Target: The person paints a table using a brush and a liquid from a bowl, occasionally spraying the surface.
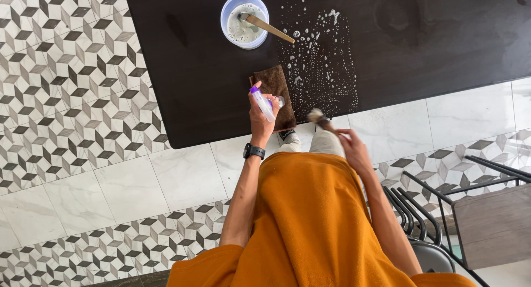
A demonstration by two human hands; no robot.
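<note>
L hand [261,116] is gripping a small spray bottle [263,103] over the brown cloth [275,93]; R hand [353,148] is gripping a brush [321,120] right of cloth, w/ foam patch [321,60] beyond.

— What carries everything here?
— A dark tabletop [442,38], standing on a patterned tile floor [66,99].
— And what lies on it?
— A pale blue cup [244,20] of foamy liquid, a brown cloth [274,88] near the edge, and a patch of soap bubbles [323,60] beside the cloth.
</note>
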